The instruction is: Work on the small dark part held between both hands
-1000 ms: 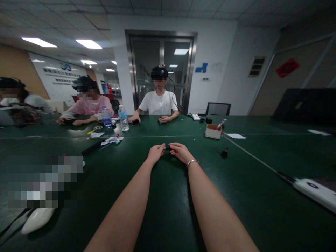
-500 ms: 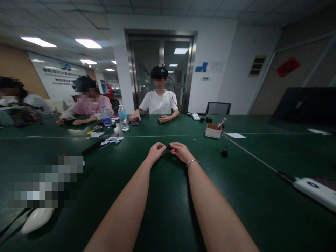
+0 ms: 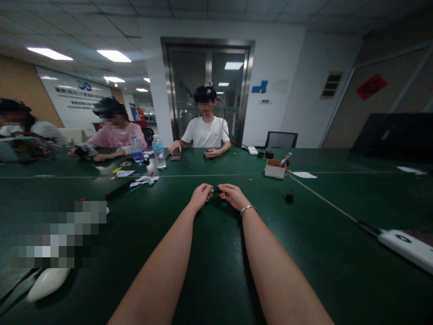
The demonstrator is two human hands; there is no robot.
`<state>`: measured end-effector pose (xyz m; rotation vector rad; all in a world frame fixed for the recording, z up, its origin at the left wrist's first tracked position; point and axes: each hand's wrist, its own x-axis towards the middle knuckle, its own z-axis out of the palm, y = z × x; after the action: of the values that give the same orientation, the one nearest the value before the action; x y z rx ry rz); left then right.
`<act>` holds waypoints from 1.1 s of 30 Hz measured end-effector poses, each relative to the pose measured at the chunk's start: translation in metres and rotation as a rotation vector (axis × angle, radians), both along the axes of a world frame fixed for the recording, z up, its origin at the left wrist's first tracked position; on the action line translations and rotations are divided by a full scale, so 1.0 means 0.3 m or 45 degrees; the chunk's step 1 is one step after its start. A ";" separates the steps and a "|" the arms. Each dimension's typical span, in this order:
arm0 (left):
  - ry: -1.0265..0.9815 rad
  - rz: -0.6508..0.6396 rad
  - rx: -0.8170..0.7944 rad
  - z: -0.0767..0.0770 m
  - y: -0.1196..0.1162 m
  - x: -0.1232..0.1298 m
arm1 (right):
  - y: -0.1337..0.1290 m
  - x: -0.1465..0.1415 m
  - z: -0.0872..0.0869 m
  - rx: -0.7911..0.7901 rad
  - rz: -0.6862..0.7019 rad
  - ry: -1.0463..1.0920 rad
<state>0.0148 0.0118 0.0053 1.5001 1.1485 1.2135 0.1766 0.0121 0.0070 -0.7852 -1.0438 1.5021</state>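
A small dark object with a silvery left end is held level between my two hands, just above the green table. My left hand pinches it at the silvery end. My right hand, with a silver bracelet at its wrist, grips the dark end with bent fingers. Fingertips cover parts of the object, and it is too small for me to tell its kind. Farther right, a small black piece stands on the table, apart from my hands.
An open box stands ahead on the right, a cable running past it to a white power strip. Crumpled paper and water bottles are ahead on the left. Across the table sits a person in white; others sit left.
The silvery end of the object now shows between my fingers, where mostly a dark part showed before. My hands have stayed in nearly the same place. The person in pink has raised a hand.
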 end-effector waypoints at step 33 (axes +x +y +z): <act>0.057 -0.012 0.044 0.005 -0.006 0.001 | -0.005 -0.001 0.004 0.004 0.001 -0.020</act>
<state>0.0152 0.0101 0.0066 1.5636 1.1539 1.2046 0.1764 0.0105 0.0082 -0.7954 -1.0578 1.4965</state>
